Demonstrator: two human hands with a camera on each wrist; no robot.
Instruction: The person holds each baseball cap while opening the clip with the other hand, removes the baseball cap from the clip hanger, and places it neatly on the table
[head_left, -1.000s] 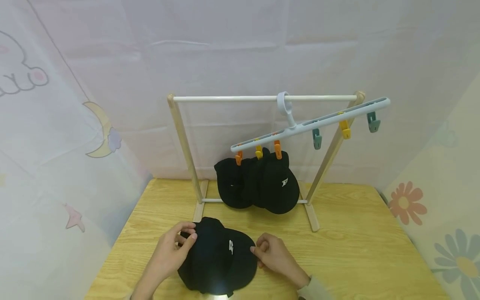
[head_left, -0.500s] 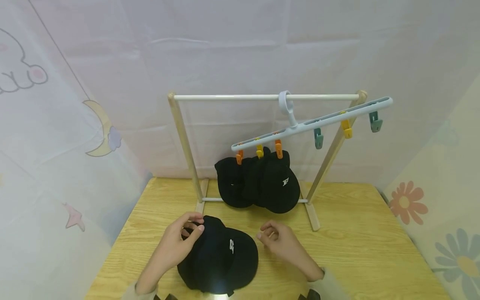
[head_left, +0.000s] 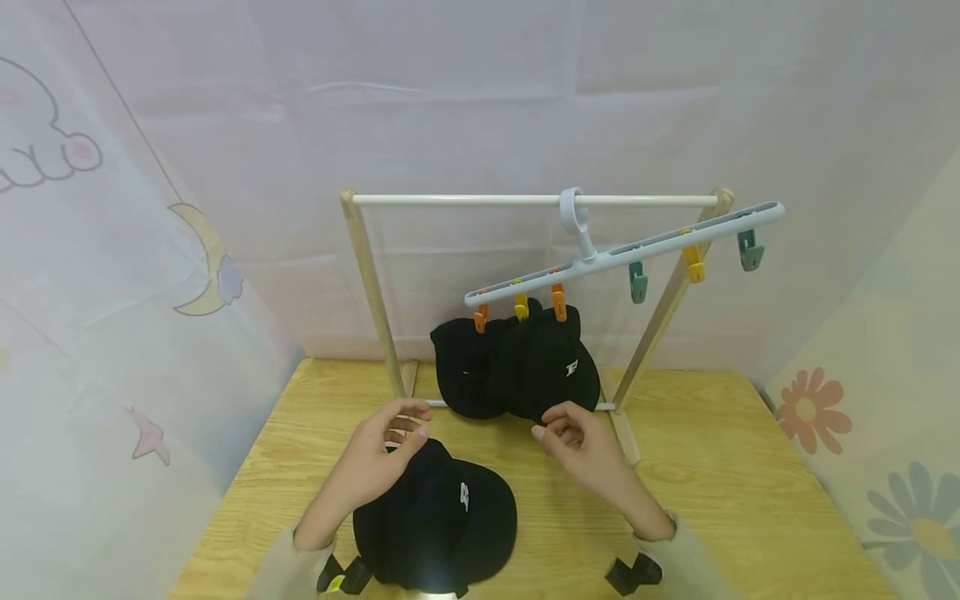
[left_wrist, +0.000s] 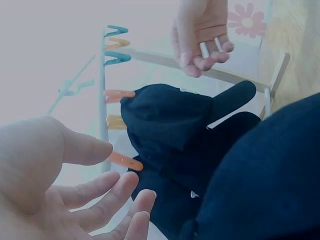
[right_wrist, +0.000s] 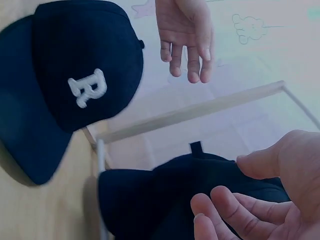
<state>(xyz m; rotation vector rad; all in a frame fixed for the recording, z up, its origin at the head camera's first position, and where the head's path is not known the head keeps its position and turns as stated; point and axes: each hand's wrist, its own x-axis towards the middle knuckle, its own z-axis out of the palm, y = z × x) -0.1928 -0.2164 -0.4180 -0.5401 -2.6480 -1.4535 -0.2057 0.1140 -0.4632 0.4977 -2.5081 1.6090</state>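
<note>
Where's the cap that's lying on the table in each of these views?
Head: the cap is at the bottom, left of centre.
Left wrist: the cap fills the lower right.
Right wrist: the cap is at the upper left.
Shared landmark: the hanging caps.

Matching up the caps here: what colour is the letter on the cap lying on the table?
The letter is white, clearest in the right wrist view.
</note>
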